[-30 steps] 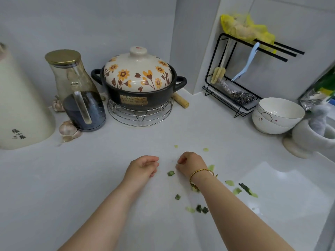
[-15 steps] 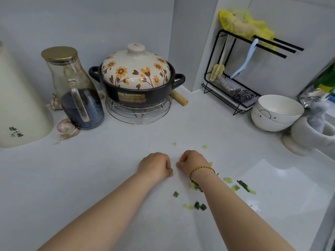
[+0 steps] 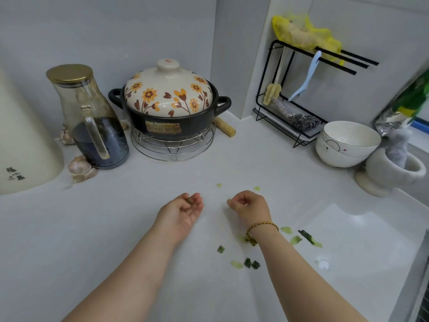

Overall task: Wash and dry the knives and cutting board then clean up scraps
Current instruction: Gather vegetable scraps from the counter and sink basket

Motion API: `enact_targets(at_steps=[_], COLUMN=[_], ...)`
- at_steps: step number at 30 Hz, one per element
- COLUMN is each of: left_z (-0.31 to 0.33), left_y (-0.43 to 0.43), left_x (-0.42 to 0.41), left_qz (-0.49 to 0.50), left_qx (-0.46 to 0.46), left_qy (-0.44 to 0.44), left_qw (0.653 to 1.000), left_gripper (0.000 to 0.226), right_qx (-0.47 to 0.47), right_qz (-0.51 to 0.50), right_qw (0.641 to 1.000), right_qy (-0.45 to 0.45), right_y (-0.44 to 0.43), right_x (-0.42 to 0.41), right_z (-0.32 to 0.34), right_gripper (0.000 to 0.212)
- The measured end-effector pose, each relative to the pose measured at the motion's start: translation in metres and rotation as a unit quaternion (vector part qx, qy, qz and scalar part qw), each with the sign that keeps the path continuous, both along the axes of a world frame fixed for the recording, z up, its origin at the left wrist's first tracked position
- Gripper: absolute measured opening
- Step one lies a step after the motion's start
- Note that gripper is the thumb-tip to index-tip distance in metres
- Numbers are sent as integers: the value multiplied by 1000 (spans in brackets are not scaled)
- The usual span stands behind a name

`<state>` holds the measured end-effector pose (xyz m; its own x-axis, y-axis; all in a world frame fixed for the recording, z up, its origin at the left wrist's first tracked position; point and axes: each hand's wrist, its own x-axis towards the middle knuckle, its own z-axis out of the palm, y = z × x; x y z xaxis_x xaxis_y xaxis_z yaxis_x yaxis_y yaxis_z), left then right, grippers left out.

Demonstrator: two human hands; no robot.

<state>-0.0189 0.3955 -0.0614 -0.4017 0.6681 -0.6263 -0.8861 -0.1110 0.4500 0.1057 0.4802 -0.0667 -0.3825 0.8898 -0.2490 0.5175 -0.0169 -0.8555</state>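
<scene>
I record my left hand (image 3: 183,210), before the floral casserole (image 3: 169,105), cupped palm-up to collect, grip pinching one scrap (image 3: 189,201); right hand (image 3: 249,204) curled, contents indiscernible; green scraps (image 3: 247,263) lie on the surface (image 3: 116,228) farther from that casserole.

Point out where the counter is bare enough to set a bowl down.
Widest bare patch: counter left of the left hand, in front of the cream appliance and garlic. A second strip lies between the wire rack and both hands. Crowded: scraps around the right hand; bowls and mortar beyond.
</scene>
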Motion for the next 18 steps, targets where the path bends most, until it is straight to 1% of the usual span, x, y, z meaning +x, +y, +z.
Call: enact_targets(at_steps=[1,3,5,7,9,11,13,15,16,17,18], left_z=[0,3,6,6,3,-1,-4,-6,-6,-6,-4], left_y=[0,0,0,2,7,10,12,12,11,11,12], left_x=[0,2,4,5,9,15,20,22,21,21,20], left_qz=[19,42,45,35,12,-8,-36,-57,-59,-56,-48], left_qx=[13,33,45,55,67,75,77,77,77,73,67], left_qy=[-24,-45,-52,-55,-42,-31,-41,-57,-59,-58,-53], left_qw=[999,998,997,996,997,997,996,994,993,994,995], left_gripper=[36,33,29,33,41,48,50,50,50,49,48], right_qx=[-1,-4,-4,6,45,109,189,240,251,248,243], right_qz=[2,6,1,-13,-5,52,125,164,167,163,156], right_qw=[1000,1000,1000,999,998,992,974,955,951,953,956], right_qy=[10,21,26,34,49,39,-23,-64,-64,-56,-45], right_y=[-2,-5,-6,-7,-13,-24,-34,-38,-38,-36,-34], right_x=[-2,-2,0,2,0,-8,-17,-23,-24,-24,-24], right_z=[0,1,3,8,16,24,25,22,20,20,19], right_gripper=[29,28,27,26,18,8,18,30,37,38,31])
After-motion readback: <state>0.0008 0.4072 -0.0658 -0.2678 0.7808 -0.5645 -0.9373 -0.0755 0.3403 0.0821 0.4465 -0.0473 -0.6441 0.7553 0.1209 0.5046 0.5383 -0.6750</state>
